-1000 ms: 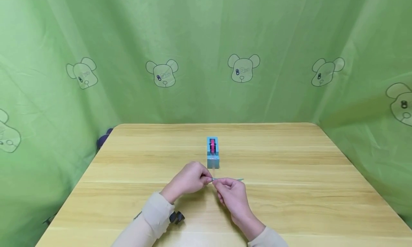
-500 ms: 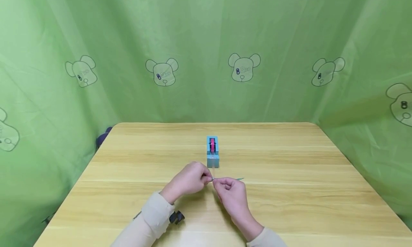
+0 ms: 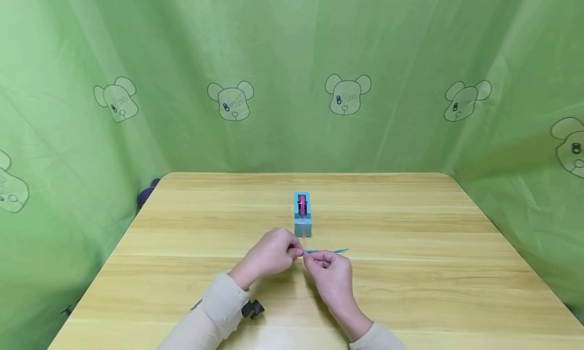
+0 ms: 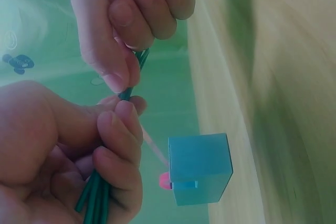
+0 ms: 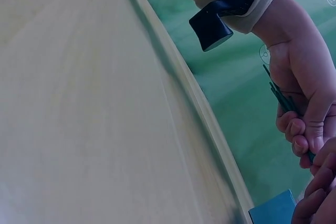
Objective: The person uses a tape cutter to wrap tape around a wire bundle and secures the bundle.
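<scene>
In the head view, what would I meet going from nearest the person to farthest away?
Black gadget → left hand and right hand, about level → tape dispenser → green curtain.

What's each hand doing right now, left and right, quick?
Left hand: closed, holding a bundle of thin green sticks.
Right hand: closed, pinching the same bundle.

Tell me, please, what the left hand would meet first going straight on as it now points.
Most likely the right hand: in the head view the left hand, gripping green sticks, points towards it, though any gap between the hands is hard to judge.
</scene>
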A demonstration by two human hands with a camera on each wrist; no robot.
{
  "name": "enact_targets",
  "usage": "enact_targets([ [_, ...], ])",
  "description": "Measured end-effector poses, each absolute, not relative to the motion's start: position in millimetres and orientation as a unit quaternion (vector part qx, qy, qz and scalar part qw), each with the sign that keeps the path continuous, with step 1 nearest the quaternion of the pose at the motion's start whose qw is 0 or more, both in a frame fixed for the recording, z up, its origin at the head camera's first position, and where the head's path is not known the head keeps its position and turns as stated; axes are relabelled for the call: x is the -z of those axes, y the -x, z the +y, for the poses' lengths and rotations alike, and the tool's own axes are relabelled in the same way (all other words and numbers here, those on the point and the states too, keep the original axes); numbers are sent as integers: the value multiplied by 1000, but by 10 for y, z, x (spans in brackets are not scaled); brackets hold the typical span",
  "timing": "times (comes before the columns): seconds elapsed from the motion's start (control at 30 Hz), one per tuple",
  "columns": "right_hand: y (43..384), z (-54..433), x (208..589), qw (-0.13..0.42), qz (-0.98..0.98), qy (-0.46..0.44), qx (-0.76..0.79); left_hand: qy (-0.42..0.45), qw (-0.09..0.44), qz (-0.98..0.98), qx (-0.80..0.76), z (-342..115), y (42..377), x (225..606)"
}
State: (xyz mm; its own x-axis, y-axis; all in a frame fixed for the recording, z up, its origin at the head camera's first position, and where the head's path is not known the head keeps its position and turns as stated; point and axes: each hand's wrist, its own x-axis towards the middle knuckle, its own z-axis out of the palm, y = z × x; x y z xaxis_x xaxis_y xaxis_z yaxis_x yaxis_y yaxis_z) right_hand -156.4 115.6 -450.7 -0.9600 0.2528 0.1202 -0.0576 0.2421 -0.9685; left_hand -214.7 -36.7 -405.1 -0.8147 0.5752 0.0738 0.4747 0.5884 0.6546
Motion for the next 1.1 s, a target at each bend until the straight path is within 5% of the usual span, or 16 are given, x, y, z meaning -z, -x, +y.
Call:
enact_targets([
  [1.1, 1585, 1153, 4574, 163, -794, 54, -583, -292, 92, 869, -390, -438, 2188, 4047],
])
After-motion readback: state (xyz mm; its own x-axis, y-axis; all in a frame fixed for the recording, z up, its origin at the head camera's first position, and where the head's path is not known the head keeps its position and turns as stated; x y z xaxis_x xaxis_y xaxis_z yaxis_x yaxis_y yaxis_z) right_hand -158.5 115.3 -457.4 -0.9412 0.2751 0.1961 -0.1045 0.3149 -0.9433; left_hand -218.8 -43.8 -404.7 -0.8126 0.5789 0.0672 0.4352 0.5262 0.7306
